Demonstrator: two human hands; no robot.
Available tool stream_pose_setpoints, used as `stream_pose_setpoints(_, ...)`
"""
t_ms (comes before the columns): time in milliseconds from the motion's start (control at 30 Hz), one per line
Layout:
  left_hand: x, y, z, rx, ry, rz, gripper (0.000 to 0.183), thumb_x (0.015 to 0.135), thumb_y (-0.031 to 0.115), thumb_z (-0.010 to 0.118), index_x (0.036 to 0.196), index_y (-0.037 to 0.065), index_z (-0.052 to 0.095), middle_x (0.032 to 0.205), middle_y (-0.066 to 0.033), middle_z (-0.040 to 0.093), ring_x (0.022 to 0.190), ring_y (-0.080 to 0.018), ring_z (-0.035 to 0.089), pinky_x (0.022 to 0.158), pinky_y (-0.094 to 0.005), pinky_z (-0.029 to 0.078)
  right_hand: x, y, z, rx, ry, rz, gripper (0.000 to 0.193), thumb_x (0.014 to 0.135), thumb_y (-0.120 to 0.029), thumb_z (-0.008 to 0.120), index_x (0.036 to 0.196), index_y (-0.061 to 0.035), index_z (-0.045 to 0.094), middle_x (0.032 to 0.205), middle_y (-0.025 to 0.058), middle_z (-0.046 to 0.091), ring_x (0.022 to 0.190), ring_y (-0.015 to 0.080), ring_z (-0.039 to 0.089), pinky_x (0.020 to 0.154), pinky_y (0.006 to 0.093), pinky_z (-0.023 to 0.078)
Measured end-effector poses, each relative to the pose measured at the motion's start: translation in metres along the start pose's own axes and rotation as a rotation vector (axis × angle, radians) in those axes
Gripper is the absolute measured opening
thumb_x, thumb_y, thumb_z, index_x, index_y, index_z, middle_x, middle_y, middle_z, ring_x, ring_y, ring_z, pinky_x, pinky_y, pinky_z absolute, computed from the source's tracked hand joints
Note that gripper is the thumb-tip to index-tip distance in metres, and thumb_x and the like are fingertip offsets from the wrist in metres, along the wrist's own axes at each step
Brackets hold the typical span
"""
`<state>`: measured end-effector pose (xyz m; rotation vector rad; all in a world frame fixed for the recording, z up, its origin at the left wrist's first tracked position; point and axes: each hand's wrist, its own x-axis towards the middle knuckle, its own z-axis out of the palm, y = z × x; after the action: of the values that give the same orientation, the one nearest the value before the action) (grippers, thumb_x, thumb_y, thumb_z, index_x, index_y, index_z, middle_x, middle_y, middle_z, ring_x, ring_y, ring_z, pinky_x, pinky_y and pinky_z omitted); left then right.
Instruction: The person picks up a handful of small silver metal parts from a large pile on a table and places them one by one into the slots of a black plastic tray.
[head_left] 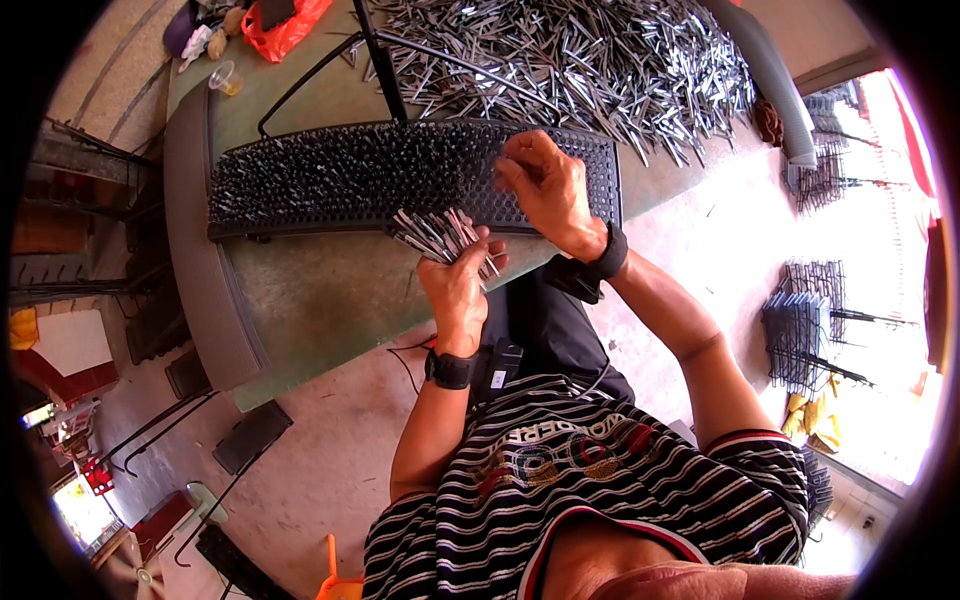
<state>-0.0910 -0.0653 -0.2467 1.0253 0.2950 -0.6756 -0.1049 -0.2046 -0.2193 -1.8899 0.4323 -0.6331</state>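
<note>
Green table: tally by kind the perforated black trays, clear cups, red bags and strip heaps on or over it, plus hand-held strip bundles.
Perforated black tray: 1
Clear cup: 1
Red bag: 1
Heap of loose strips: 1
Bundle of strips in the left hand: 1
Total: 5

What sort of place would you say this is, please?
Probably a small hand-assembly workshop: a large heap of loose, slim metallic-looking strips covers part of the green table, near a long black tray with rows of holes, and the left hand holds a bundle of similar strips.
</note>
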Motion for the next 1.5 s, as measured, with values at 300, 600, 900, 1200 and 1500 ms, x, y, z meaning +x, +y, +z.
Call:
stream_pose_setpoints(300,0.002,0.001,-0.005,-0.009,0.006,0.047,0.018,0.074,-0.009,0.060,0.091,-0.002,0.058,0.078,-0.0078,0.061,0.059,-0.0214,0.063,0.050,-0.0339,0.054,0.003,0.027,0.008,-0.261,-0.100,-0.315,0.007,0.083,0.000,0.056,0.090,-0.0006,0.053,0.074,0.0132,0.063,0.067,0.0274,0.066,0.056,0.0301,0.050)
stream_pose_setpoints(600,0.000,0.004,-0.004,0.022,0.023,0.012,0.022,0.076,-0.005,0.063,0.097,0.000,0.059,0.083,-0.0090,0.064,0.065,-0.0222,0.064,0.053,-0.0341,0.055,-0.002,0.005,-0.001,-0.416,-0.297,-0.167,0.012,0.075,-0.011,0.068,0.078,0.0001,0.064,0.067,0.0094,0.063,0.056,0.0204,0.062,0.053,0.0284,0.048)
stream_pose_setpoints(900,-0.001,0.001,-0.004,-0.021,0.021,-0.014,0.026,0.075,-0.010,0.059,0.100,-0.002,0.057,0.090,-0.0111,0.063,0.067,-0.0240,0.065,0.055,-0.0358,0.056,-0.002,-0.006,0.004,-0.014,-0.065,-0.022,0.014,0.084,-0.003,0.058,0.095,0.0014,0.052,0.077,0.0143,0.066,0.062,0.0179,0.066,0.054,0.0283,0.050)
stream_pose_setpoints(1200,0.002,0.003,-0.007,0.000,0.029,0.048,0.022,0.075,-0.011,0.057,0.096,-0.002,0.056,0.087,-0.0103,0.062,0.064,-0.0225,0.064,0.055,-0.0365,0.056,0.000,0.025,0.014,-0.270,-0.080,-0.328,0.007,0.083,0.001,0.057,0.090,-0.0006,0.055,0.077,0.0118,0.065,0.065,0.0213,0.066,0.057,0.0277,0.051)
stream_pose_setpoints(1500,0.002,0.004,-0.004,-0.034,0.026,0.024,0.020,0.075,-0.009,0.061,0.094,-0.001,0.058,0.082,-0.0088,0.063,0.064,-0.0215,0.064,0.053,-0.0328,0.054,-0.013,0.000,-0.001,-0.341,-0.344,-0.109,0.014,0.074,-0.007,0.068,0.086,-0.0005,0.065,0.072,0.0108,0.065,0.059,0.0190,0.063,0.055,0.0284,0.049)
